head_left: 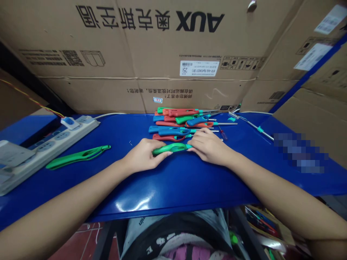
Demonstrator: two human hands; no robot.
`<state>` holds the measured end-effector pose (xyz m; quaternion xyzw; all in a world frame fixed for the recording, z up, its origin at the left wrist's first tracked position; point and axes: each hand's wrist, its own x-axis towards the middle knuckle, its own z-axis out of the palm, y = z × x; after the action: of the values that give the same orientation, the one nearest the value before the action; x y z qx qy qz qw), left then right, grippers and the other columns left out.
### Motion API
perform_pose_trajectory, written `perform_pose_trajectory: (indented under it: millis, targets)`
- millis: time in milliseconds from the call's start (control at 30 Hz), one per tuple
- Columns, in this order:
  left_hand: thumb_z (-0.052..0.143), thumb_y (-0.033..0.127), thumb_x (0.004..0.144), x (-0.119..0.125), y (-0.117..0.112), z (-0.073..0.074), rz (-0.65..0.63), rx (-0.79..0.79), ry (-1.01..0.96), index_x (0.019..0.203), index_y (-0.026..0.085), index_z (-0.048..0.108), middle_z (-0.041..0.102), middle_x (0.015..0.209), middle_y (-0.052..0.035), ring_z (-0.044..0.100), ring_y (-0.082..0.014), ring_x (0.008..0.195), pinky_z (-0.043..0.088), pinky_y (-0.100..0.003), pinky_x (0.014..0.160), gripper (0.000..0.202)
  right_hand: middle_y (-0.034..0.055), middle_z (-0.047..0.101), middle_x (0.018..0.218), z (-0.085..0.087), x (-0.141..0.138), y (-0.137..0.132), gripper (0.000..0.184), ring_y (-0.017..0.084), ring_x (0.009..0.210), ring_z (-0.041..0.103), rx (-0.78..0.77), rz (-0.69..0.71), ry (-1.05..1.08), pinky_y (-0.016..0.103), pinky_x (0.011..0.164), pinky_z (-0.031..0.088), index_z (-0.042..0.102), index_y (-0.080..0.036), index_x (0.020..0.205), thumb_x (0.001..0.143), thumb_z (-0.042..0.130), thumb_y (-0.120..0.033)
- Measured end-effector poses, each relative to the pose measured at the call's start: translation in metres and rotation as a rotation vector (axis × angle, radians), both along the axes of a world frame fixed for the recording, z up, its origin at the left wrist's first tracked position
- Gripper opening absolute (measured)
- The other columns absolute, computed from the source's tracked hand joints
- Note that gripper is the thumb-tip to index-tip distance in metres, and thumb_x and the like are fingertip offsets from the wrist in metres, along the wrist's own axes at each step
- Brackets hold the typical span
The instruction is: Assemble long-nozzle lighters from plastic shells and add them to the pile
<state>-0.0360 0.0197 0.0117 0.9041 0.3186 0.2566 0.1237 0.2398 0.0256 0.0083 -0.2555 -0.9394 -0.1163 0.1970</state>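
Note:
A green long-necked gas lighter (pixel 175 147) lies level between my two hands, just above or on the blue table (pixel 173 187). My left hand (pixel 145 153) grips its handle end, thumb along the near side. Closed around its front end by the teal collar is my right hand (pixel 208 146), which hides the tip. Right behind them is a pile of red, blue, green and orange lighters (pixel 173 131) with metal barrels pointing right. A small screwdriver (pixel 223 134) with a reddish clear handle lies by the barrels. To the left rests a green lighter casing (pixel 78 157).
A white power strip (pixel 51 148) with plugs runs along the left side. Cardboard (pixel 151 54) walls the back and right. Loose metal lighter barrels (pixel 256 126) with teal parts lie at right. A tiny screw (pixel 131 143) sits near my left hand. Below right stands a box of lighters (pixel 267 220).

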Motion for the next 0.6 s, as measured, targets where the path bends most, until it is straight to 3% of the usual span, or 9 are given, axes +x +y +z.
perform_pose_trajectory:
  millis: [167, 333, 467, 600]
  targets:
    - [0.062, 0.040, 0.090, 0.0024, -0.0025, 0.0029, 0.039, -0.202, -0.025, 0.064, 0.012, 0.066, 0.053, 0.052, 0.0038, 0.043, -0.0071, 0.047, 0.031, -0.020, 0.047, 0.038, 0.0100, 0.067, 0.076, -0.0060, -0.0047, -0.0039, 0.027, 0.022, 0.077, 0.054, 0.059, 0.042, 0.022, 0.037, 0.079, 0.038, 0.067, -0.014, 0.088, 0.102, 0.045, -0.023]
    - [0.066, 0.038, 0.085, 0.0045, -0.0058, 0.0030, 0.039, -0.105, -0.041, 0.064, 0.013, 0.065, 0.046, 0.052, 0.0058, 0.038, -0.0069, 0.049, 0.031, -0.020, 0.049, 0.032, 0.0095, 0.066, 0.076, -0.0035, -0.0049, -0.0060, 0.024, 0.022, 0.076, 0.053, 0.050, 0.048, 0.040, 0.038, 0.078, 0.038, 0.066, -0.015, 0.088, 0.100, 0.046, -0.022]
    - [0.065, 0.038, 0.087, 0.0047, -0.0078, 0.0010, 0.026, -0.011, -0.032, 0.065, 0.015, 0.063, 0.053, 0.054, 0.0043, 0.044, -0.0079, 0.049, 0.035, -0.021, 0.051, 0.032, 0.0100, 0.067, 0.077, -0.0027, -0.0045, -0.0061, 0.025, 0.022, 0.077, 0.055, 0.049, 0.044, 0.031, 0.037, 0.078, 0.039, 0.066, -0.014, 0.087, 0.099, 0.046, -0.021]
    - [0.064, 0.040, 0.089, 0.0037, -0.0076, 0.0008, 0.020, 0.051, -0.006, 0.083, 0.015, 0.070, 0.067, 0.066, -0.0002, 0.058, -0.0124, 0.055, 0.042, -0.023, 0.055, 0.026, 0.0100, 0.069, 0.079, 0.0000, -0.0041, -0.0057, 0.026, 0.023, 0.080, 0.056, 0.023, 0.010, 0.029, 0.037, 0.079, 0.038, 0.068, -0.014, 0.088, 0.100, 0.047, -0.023]
